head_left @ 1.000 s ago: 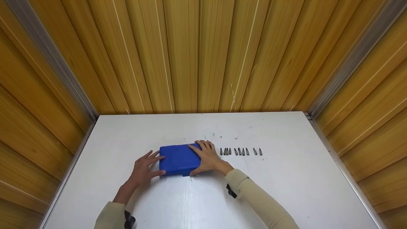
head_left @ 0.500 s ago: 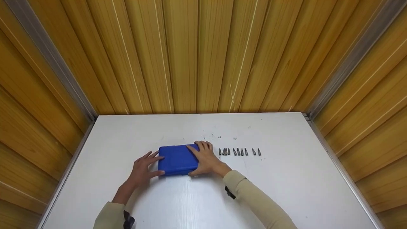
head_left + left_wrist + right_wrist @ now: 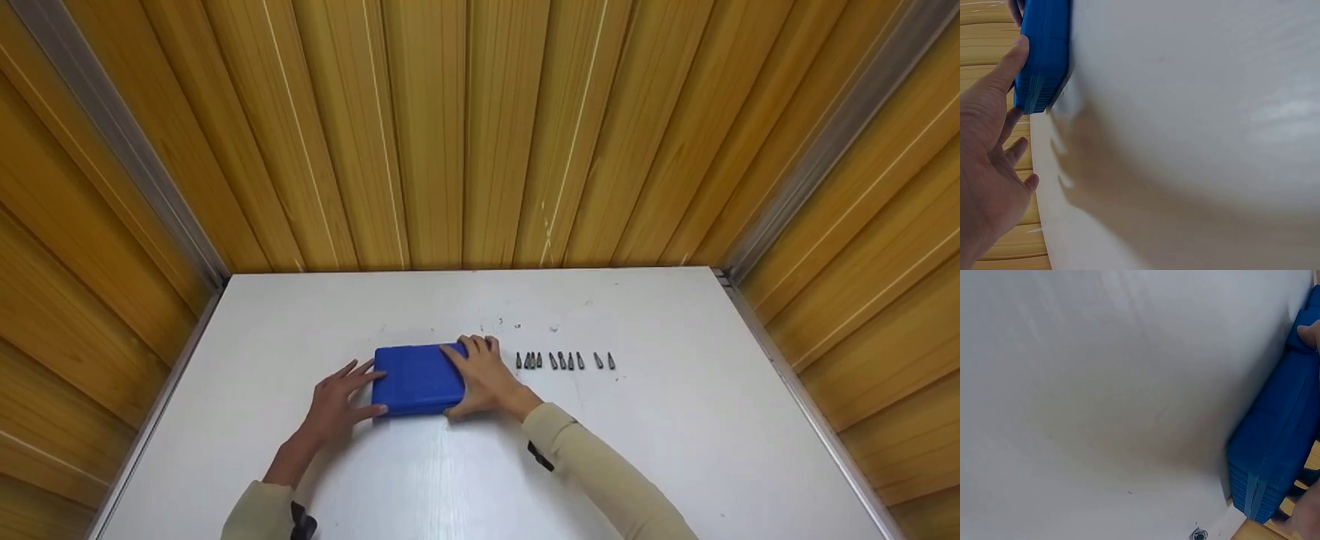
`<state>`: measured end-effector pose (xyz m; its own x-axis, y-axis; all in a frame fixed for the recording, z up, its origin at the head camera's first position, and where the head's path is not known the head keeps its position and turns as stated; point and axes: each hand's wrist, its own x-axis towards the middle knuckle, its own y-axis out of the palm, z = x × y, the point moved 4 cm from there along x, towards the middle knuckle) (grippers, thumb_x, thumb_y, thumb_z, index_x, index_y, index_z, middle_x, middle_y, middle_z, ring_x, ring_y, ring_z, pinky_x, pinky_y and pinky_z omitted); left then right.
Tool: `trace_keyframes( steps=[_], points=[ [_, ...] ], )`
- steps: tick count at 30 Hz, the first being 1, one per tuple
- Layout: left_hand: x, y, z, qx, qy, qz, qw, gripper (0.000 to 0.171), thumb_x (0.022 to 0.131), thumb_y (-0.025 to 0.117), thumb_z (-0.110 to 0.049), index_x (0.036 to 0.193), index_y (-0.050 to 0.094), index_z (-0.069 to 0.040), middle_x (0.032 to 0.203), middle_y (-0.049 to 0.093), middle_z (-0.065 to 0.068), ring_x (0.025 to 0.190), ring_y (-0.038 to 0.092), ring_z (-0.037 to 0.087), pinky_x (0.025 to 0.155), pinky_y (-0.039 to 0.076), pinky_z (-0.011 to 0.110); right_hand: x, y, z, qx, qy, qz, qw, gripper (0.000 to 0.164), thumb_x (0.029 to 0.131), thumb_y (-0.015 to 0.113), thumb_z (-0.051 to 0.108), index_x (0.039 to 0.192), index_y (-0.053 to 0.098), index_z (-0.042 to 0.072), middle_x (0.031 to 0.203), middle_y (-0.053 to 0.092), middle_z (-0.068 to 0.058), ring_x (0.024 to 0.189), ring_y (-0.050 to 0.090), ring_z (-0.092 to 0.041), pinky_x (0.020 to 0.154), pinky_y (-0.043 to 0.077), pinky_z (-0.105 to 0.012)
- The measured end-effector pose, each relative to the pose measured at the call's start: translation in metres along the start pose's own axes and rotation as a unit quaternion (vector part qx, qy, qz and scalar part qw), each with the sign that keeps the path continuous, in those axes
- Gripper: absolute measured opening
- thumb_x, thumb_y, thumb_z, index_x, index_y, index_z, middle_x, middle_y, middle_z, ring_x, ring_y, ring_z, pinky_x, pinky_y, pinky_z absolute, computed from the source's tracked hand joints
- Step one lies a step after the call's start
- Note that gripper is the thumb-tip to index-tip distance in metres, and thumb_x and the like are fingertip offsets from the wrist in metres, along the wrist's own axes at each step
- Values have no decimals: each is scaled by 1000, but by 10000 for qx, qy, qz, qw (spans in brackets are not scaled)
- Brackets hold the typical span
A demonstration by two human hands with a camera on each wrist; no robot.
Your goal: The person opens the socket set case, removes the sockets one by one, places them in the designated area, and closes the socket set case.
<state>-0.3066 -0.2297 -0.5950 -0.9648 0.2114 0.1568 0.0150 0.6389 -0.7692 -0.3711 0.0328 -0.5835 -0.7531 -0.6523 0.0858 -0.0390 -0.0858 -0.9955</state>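
Observation:
A closed blue plastic case (image 3: 420, 379) lies flat on the white table, between both hands. My right hand (image 3: 484, 379) grips its right end, fingers over the back edge and thumb at the front. In the right wrist view that thumb presses a latch (image 3: 1299, 333) on the case's front side. At the other end, my left hand (image 3: 337, 397) touches the left edge with thumb and index finger, the remaining fingers spread away from it. The left wrist view has the left thumb (image 3: 1016, 53) against the case's corner. What is inside the case is hidden.
Right of the case, several small dark pointed metal pieces (image 3: 570, 361) stand or lie in a row. Small marks dot the white table (image 3: 660, 450) behind them. Yellow wood-look panels (image 3: 435, 135) enclose the back and both sides.
A small latch tab that stuck out at the case's front edge a second ago no longer shows there. Both hands keep their places; the view has shifted slightly.

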Motion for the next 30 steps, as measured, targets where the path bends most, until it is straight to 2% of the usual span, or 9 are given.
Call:
trace_keyframes(
  steps=[4,7,13,18,24,27,30],
  points=[
    [1,0,-2,6,99,-100,9999,59,85,82,-33,138,65,-13,154,53,15,149,37,46,115,26,72,-1,2,-2,-189,-45,-136,9997,123,63,74,81,160,33,17,150,45,-20,138,45,-38,112,36,-62],
    [2,1,-2,23,153,-144,9998,59,85,83,-33,137,65,-14,153,54,16,149,38,46,114,26,73,-4,4,-7,-114,-131,-166,9997,121,67,72,82,161,31,19,153,42,-19,142,41,-38,115,33,-61],
    [2,6,0,62,128,-38,9999,59,86,82,-34,139,64,-15,155,52,14,150,37,45,116,25,72,-18,3,-26,834,-321,386,9953,109,78,69,76,164,26,24,170,22,-18,159,18,-37,129,16,-55],
    [2,8,3,36,63,146,9999,60,91,77,-37,145,60,-17,158,49,12,152,33,44,118,22,70,-32,-6,-50,1264,-206,531,9903,95,87,66,68,162,31,22,171,20,-14,160,16,-36,130,14,-55],
    [-1,5,7,66,133,197,9997,64,97,68,-42,152,51,-15,160,45,15,152,33,43,119,23,69,-50,-18,-81,1430,22,385,9890,87,92,62,64,161,34,18,170,24,-17,159,18,-38,129,13,-58],
    [-2,-3,11,97,187,6,9998,67,98,66,-42,155,46,-13,160,44,17,152,33,43,119,23,68,-61,-28,-99,1405,118,174,9899,84,94,62,60,160,35,17,168,26,-20,158,19,-40,128,13,-61],
    [0,-14,17,267,86,-211,9994,71,98,65,-42,157,40,-12,162,41,18,153,31,43,121,19,67,-72,-38,-120,1317,306,9,9908,83,94,63,59,160,36,17,168,26,-21,158,19,-41,128,12,-62]
  ],
)
